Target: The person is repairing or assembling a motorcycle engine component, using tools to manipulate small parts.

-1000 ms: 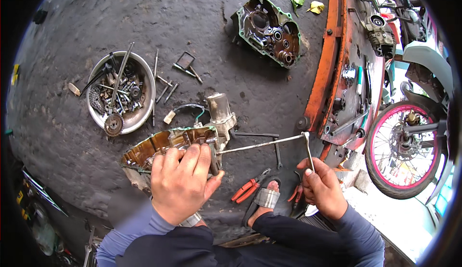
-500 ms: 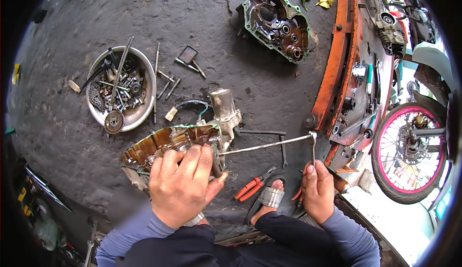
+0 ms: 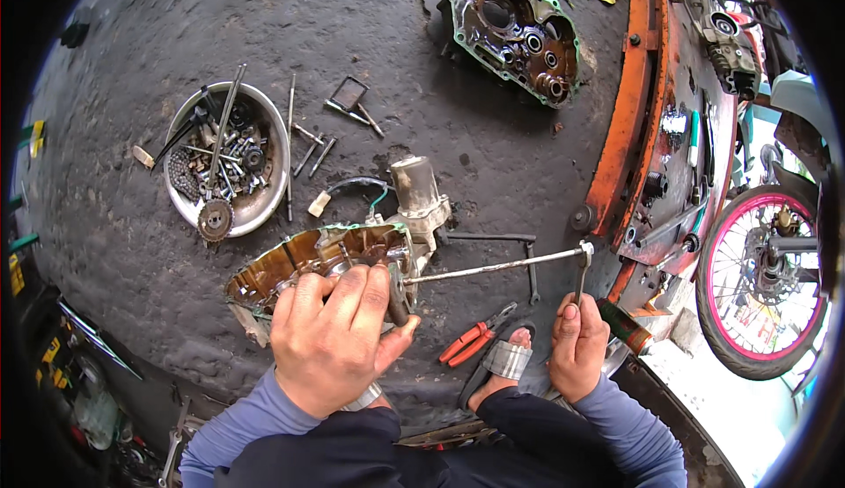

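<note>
My left hand [image 3: 330, 338] is closed over the near side of an oily engine crankcase half [image 3: 282, 264], its fingers on the rim and the thumb by a short round metal stub. A long thin metal rod [image 3: 497, 265] runs rightward from the casing. At its far end sits the head of a wrench [image 3: 583, 277]. My right hand [image 3: 579, 347] pinches the wrench's handle, which points back toward me. A grey cylindrical motor [image 3: 414, 184] stands on the casing's far right side. What my left fingertips touch inside is partly hidden.
A metal bowl [image 3: 283, 171] of bolts, a chain and gears stands at left, with loose bolts [image 3: 308, 149] beside it. Another crankcase half [image 3: 519, 39] lies far off. Red-handled pliers [image 3: 466, 343] rest by my foot. An orange metal frame [image 3: 620, 110] and a motorcycle wheel [image 3: 761, 281] are at right.
The view has shifted slightly, so the scene sits farther right. My right hand has swung the wrench handle a little to the left. My left hand keeps its hold on the casing.
</note>
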A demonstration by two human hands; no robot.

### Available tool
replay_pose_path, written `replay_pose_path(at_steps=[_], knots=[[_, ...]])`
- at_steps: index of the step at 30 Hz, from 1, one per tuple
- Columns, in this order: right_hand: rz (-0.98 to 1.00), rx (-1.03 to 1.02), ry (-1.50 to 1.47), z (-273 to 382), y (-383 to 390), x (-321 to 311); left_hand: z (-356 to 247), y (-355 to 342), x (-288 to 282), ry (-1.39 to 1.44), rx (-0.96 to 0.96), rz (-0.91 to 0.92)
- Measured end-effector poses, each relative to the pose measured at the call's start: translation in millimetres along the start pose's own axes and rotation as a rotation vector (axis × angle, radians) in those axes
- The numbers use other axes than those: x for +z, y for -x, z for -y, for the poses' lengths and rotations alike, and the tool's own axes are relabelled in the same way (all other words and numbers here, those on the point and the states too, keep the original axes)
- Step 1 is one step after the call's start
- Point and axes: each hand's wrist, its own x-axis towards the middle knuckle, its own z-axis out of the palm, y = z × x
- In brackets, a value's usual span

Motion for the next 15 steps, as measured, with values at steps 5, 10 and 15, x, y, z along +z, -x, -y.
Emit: replay_pose_path(at_steps=[5,10,15], knots=[[-0.006,-0.03,0.063,-14.4,-9.4,4.5,2.4,-2.0,2.3,0.015,-0.001,0.007],[-0.03,-0.094,0.032,-22.5,-11.1,7.4,0.9,-1.6,3.8,0.018,0.011,-0.01],[-0.053,-0.118,-0.013,-33.7,-13.7,14.4,1.0,0.7,2.5,0.016,0.017,-0.02]])
